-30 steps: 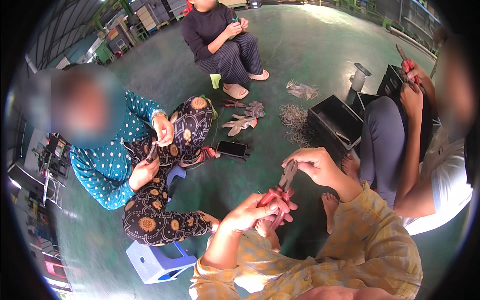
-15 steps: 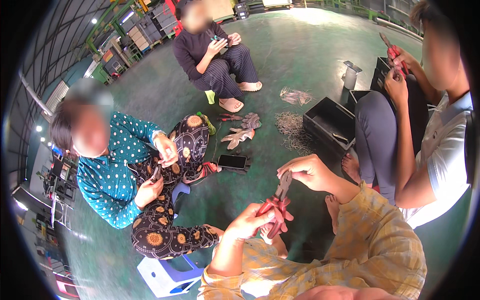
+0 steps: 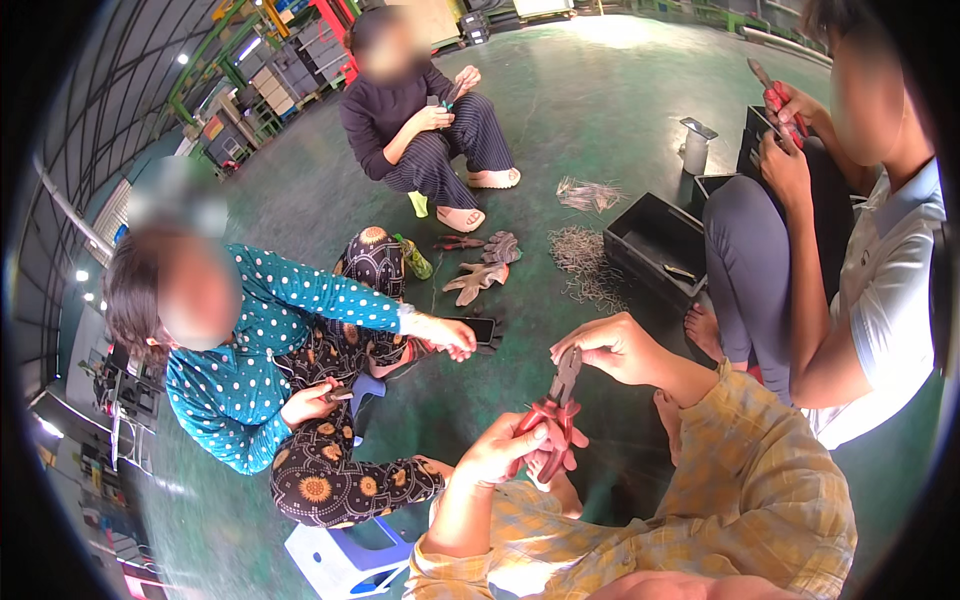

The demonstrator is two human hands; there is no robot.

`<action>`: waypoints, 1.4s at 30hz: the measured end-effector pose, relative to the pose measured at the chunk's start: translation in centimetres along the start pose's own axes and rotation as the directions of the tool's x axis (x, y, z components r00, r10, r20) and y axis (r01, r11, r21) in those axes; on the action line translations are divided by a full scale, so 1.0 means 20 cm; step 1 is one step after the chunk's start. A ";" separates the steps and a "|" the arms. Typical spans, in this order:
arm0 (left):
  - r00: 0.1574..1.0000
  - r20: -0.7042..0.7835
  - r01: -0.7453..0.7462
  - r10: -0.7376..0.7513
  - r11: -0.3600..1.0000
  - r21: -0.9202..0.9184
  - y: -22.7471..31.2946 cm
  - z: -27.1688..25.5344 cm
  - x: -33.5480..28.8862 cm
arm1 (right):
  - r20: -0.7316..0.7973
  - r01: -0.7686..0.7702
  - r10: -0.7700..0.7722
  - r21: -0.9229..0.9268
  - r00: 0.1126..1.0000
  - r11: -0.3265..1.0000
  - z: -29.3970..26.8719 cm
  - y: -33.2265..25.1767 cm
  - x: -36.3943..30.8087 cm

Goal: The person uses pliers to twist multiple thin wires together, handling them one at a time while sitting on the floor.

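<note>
My left hand [image 3: 505, 450] is closed round the red handles of a pair of pliers [image 3: 565, 380], whose dark jaws point up and away from me. Right by the jaw tips, my right hand [image 3: 615, 345] is closed in a pinch. Whatever sits between its fingertips is too small to make out. On the floor beyond lie a heap of small bent metal pieces [image 3: 585, 265] and a looser bundle of thin straight pieces [image 3: 590, 194].
An open black crate [image 3: 655, 238] stands right of the heap. Gloves [image 3: 478, 283], another pair of pliers [image 3: 460, 242] and a phone [image 3: 478, 330] lie at centre. Three co-workers sit around, two holding pliers. A blue-and-white stool [image 3: 350, 560] is at lower left.
The co-worker at left has leaned forward and stretched an arm toward the floor near the phone. My hands and pliers have barely moved; the pliers' handles look closer together.
</note>
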State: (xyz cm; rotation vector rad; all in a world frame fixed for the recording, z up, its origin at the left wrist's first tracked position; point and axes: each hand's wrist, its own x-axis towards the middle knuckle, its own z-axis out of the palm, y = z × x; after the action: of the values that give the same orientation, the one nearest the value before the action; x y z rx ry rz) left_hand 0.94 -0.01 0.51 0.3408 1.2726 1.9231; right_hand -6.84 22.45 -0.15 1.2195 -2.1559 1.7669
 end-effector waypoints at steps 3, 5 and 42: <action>0.999 -0.036 0.034 -0.035 0.999 -0.035 0.03 0.04 0.00 | 0.002 0.007 -0.007 -0.004 1.000 1.000 -0.01 -0.01 0.00; 0.999 -0.031 0.031 -0.033 0.998 -0.050 0.04 0.03 -0.01 | 0.008 0.012 -0.012 -0.005 1.000 1.000 -0.02 -0.02 0.01; 0.888 -0.416 -0.046 0.197 0.938 0.344 -0.01 0.13 0.09 | -0.003 -0.356 0.371 -0.282 0.929 0.891 -0.06 -0.16 0.11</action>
State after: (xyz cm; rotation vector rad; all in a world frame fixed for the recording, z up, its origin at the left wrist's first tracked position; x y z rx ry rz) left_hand 1.47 3.00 1.12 0.1465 1.9268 1.9619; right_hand -6.83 22.27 3.94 0.8438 -2.6939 1.4779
